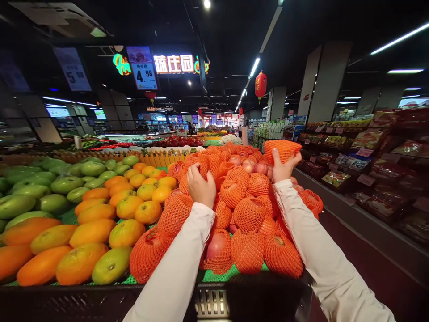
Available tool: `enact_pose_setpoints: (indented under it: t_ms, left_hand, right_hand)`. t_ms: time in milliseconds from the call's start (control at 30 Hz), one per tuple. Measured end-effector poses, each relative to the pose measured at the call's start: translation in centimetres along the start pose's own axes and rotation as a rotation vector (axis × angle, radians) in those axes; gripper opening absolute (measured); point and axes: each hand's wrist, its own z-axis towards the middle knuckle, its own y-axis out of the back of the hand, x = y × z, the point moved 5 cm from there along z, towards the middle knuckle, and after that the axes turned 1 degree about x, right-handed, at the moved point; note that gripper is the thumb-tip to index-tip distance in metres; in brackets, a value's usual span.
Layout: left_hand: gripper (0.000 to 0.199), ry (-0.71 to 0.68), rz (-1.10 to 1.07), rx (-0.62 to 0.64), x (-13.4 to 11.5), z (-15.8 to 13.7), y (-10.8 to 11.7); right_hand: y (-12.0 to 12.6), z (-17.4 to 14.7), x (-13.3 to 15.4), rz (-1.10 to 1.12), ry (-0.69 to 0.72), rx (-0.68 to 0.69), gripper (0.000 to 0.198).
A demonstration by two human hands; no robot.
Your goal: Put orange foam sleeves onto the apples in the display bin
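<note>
A heap of apples in orange foam nets [248,213] fills the middle of the display, with pink-red skin showing through some openings. My right hand [283,170] is raised at the heap's right side, closed around an apple in an orange foam net [283,151]. Over the heap's left part, my left hand [201,188] has its fingers curled on another netted apple [203,161], mostly hidden behind them. Several bare pink apples [248,165] lie between the two hands, farther back.
Oranges [129,206] lie left of the heap, with green mangoes [67,185] beyond them. A black crate edge [100,297] runs along the front. Shelves of packaged goods [365,152] line the right side, across an aisle floor [351,250]. Price signs [142,69] hang overhead.
</note>
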Motion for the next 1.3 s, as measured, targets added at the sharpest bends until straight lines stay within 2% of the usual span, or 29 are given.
enact_pose_setpoints:
  t_ms: [100,167,333,400,500,600,733,867,933,1000,1067,1200,1300]
  left_hand:
    - [0.024,-0.019,-0.007,0.017,-0.1,-0.2,-0.3]
    - [0.024,-0.027,-0.016,0.015,-0.1,-0.2,-0.3]
    - [0.023,-0.049,-0.005,0.020,-0.2,-0.3,-0.3]
    - [0.024,-0.053,0.000,0.027,-0.2,-0.3,-0.4]
    - [0.025,-0.051,-0.005,0.034,-0.2,-0.4,-0.5]
    - [0.024,-0.053,-0.018,0.040,-0.1,-0.4,-0.6]
    - [0.023,-0.056,-0.028,0.035,-0.1,-0.4,-0.6]
    - [0.017,-0.069,-0.065,0.026,-0.4,-0.4,-0.5]
    - [0.016,-0.101,-0.106,0.043,-0.8,-0.4,-0.5]
    - [0.015,-0.174,-0.144,0.087,-1.3,-0.5,-0.5]
    - [0.023,-0.260,-0.151,0.124,-1.9,-0.7,-0.5]
    - [0.032,-0.356,-0.109,0.139,-2.6,-0.9,-0.3]
    - [0.032,-0.369,-0.143,0.142,-2.7,-1.0,-0.3]
  right_hand:
    - [-1.2,-0.8,-0.8,-0.008,-0.244,0.104,0.082]
    - [-2.2,-1.6,-0.6,-0.092,-0.290,0.191,0.082]
    - [-4.2,-2.3,0.5,-0.257,-0.059,0.306,0.087]
    - [-5.0,-2.4,0.2,-0.361,-0.010,0.437,0.086]
    - [-6.2,-2.7,-0.7,-0.472,0.001,0.722,0.063]
    - [-6.5,-2.9,-1.1,-0.497,0.021,0.864,0.041]
    - [-6.4,-3.0,-1.1,-0.524,0.038,0.875,0.031]
    - [-6.1,-3.1,0.1,-0.519,0.056,0.770,0.038]
    - [-5.5,-3.4,2.0,-0.416,0.138,0.662,0.041]
    - [-4.5,-4.0,4.6,-0.205,0.275,0.551,0.041]
    - [-3.0,-4.8,7.3,0.017,0.415,0.481,0.042]
    - [-0.3,-6.4,10.7,0.171,0.625,0.491,0.040]
    - [-0.1,-6.8,11.1,0.178,0.677,0.578,0.037]
